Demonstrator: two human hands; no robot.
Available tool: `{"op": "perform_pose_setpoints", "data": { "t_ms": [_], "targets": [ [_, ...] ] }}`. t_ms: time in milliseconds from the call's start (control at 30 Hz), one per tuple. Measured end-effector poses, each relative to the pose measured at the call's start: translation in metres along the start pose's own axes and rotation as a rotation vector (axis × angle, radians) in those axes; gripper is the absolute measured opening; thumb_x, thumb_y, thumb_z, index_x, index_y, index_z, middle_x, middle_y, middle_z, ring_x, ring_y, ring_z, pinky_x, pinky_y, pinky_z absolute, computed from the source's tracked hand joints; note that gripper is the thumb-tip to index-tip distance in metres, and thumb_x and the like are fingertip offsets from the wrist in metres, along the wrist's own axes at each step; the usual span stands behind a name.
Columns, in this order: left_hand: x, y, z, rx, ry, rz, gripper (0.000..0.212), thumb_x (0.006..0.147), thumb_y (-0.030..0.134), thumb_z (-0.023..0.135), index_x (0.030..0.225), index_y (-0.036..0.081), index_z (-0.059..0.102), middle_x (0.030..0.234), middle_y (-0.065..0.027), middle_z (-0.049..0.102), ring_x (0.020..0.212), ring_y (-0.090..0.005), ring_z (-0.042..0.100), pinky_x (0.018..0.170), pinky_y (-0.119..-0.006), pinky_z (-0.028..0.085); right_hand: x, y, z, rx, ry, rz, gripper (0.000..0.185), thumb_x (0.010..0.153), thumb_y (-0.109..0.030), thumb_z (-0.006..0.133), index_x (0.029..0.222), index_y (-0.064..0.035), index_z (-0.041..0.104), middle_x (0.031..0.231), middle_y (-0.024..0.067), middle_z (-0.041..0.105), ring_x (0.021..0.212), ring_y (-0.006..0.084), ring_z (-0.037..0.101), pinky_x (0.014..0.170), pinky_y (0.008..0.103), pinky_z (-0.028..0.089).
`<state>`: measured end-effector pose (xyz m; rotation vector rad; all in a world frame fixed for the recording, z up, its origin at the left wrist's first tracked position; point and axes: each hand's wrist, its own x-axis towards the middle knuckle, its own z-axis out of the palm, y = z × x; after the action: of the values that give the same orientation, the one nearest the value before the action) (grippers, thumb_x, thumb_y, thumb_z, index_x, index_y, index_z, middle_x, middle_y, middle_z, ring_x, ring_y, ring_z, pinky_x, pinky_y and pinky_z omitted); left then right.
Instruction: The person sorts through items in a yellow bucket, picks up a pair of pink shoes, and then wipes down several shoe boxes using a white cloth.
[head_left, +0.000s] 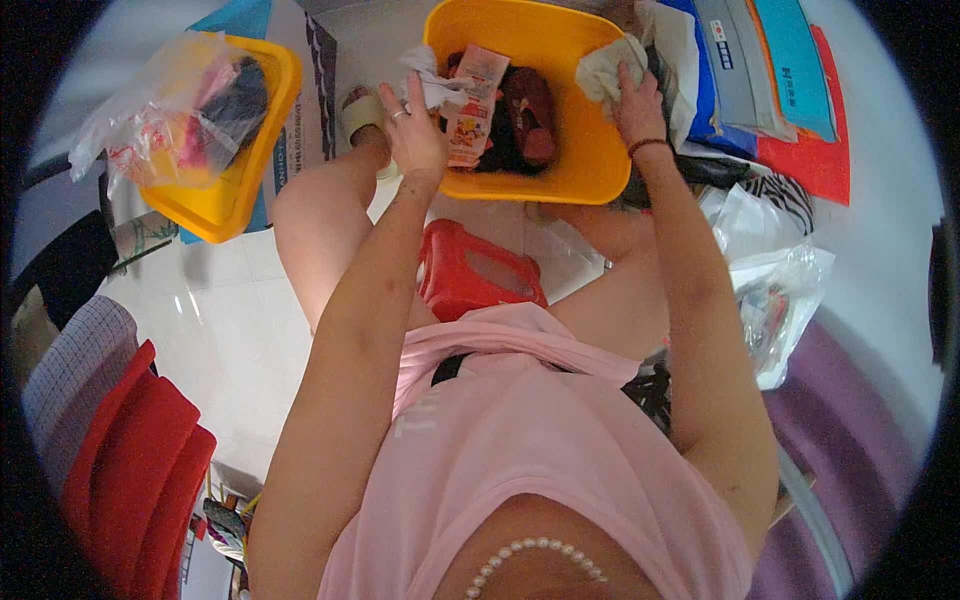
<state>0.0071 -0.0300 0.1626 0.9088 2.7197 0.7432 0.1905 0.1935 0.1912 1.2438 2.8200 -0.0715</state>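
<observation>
A yellow plastic bin (581, 161) stands in front of me, holding a dark red case (529, 116), a pink and orange printed packet (480, 105) and black items. My right hand (640, 112) grips a pale crumpled cloth (611, 66) against the bin's right inner wall. At the left rim is my left hand (416, 135), a ring on one finger and its fingers spread. White crumpled material (439, 81), tissue or cloth, lies just beyond those fingers; whether they touch it is hard to tell.
A red plastic stool (480, 274) is between my legs. To the left, a yellow lid or tray (281, 97) carries a clear plastic bag (165, 127). Folders (750, 67) and plastic bags (780, 300) crowd the right side. Red stacked chairs or stools (135, 465) stand at lower left.
</observation>
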Motion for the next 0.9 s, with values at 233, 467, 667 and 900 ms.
{"op": "perform_pose_setpoints", "data": {
  "t_ms": [233, 467, 667, 900],
  "targets": [
    [0.001, -0.009, 0.003, -0.029, 0.023, 0.056, 0.076, 0.068, 0.02, 0.06, 0.128, 0.019, 0.013, 0.129, -0.0224, 0.01, 0.112, -0.0432, 0.021, 0.087, -0.045, 0.033, -0.107, -0.028, -0.026, 0.1, -0.214, 0.228, 0.044, 0.071, -0.022, 0.055, 0.112, -0.0113, 0.042, 0.098, 0.0236, 0.043, 0.083, 0.0388, 0.05, 0.072, 0.0402, 0.043],
    [0.004, -0.011, 0.003, -0.068, 0.093, 0.13, 0.076, 0.067, 0.022, 0.06, 0.128, 0.017, 0.014, 0.129, -0.0218, 0.01, 0.114, -0.0407, 0.021, 0.091, -0.044, 0.028, -0.13, -0.1, -0.04, 0.475, -0.375, 0.142, 0.036, 0.073, -0.028, 0.051, 0.086, 0.0052, 0.053, 0.075, 0.0238, 0.054, 0.074, 0.036, 0.053, 0.067, 0.0408, 0.043],
    [0.018, -0.03, 0.02, -0.266, -0.008, 0.075, 0.073, 0.068, 0.022, 0.059, 0.127, 0.017, 0.016, 0.129, -0.0223, 0.014, 0.116, -0.0367, 0.02, 0.091, -0.043, 0.026, -0.129, -0.209, -0.034, 0.481, -0.395, 0.025, 0.043, 0.07, -0.029, 0.057, 0.1, -0.0018, 0.043, 0.094, 0.0172, 0.046, 0.085, 0.0321, 0.05, 0.07, 0.0408, 0.043],
    [0.035, 0.01, -0.016, 0.239, 0.002, 0.376, 0.056, 0.066, 0.015, 0.057, 0.118, 0.015, 0.034, 0.126, -0.0128, 0.027, 0.115, -0.0321, 0.027, 0.087, -0.05, 0.027, -0.149, -0.182, -0.008, 0.693, -0.219, -0.095, 0.046, 0.065, -0.019, 0.061, 0.106, -0.0101, 0.043, 0.093, 0.0138, 0.044, 0.084, 0.0327, 0.05, 0.071, 0.0392, 0.043]
  ]
}}
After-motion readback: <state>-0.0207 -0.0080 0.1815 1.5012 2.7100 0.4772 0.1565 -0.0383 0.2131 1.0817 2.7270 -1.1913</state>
